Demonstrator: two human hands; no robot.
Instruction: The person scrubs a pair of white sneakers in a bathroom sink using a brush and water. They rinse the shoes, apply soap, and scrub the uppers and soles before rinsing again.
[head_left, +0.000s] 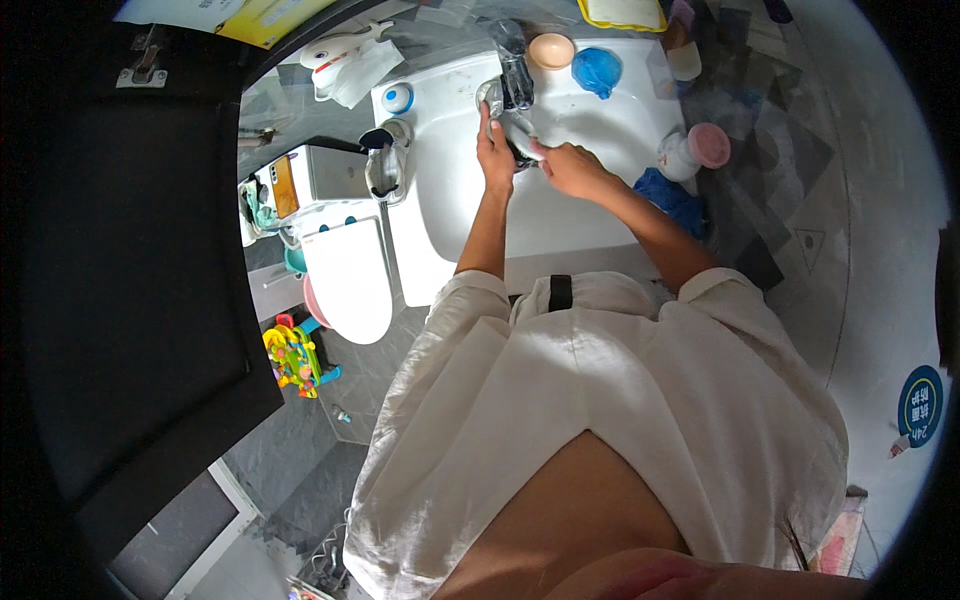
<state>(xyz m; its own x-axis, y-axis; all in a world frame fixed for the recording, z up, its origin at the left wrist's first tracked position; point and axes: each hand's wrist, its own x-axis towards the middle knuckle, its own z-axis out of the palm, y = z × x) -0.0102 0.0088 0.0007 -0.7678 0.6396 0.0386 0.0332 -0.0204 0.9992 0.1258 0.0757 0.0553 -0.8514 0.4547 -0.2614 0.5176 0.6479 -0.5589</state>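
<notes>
In the white washbasin (480, 217), under the faucet (516, 79), my left hand (496, 154) is closed on a light-coloured shoe (517, 129). My right hand (574, 169) has its fingers at the near end of the same shoe; whether they hold a small tool or cloth there cannot be told. A second white and dark shoe (386, 169) stands on the basin's left rim. At the back rim are a peach bowl (551, 51) and a blue bundle (597, 71). A white jar with a pink lid (709, 145) and a crumpled blue cloth or bag (671, 202) are at the right rim.
Left of the basin stands a toilet with its white lid (349, 281) down and a phone (284, 186) on a white box behind it. A colourful toy (296, 360) is on the floor. A tissue holder (349, 64) and a blue and white round container (397, 98) are at back left.
</notes>
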